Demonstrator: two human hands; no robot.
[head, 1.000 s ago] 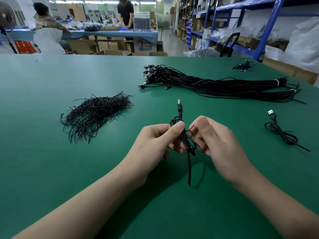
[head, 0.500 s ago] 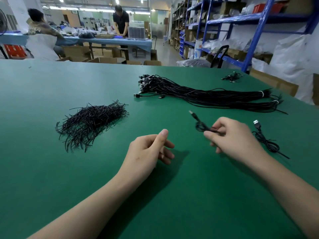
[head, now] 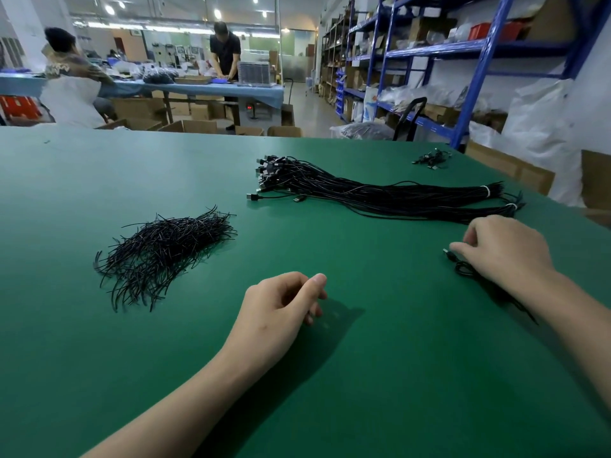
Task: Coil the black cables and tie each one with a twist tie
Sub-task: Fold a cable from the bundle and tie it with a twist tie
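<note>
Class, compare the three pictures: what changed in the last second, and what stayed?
The left hand let go of the coil and now holds nothing. The right hand carried it right, down to the coiled cable lying there; the coil itself is hidden. The twist-tie pile and cable bundle stayed.

Touches coiled cable (head: 464, 270) near its plug with right hand (head: 506, 252) fingertips. Holds left hand (head: 277, 312) loosely curled, empty, well left of that contact.

Green table (head: 99, 375), blue shelving (head: 429, 51), cardboard boxes (head: 191, 126) behind
</note>
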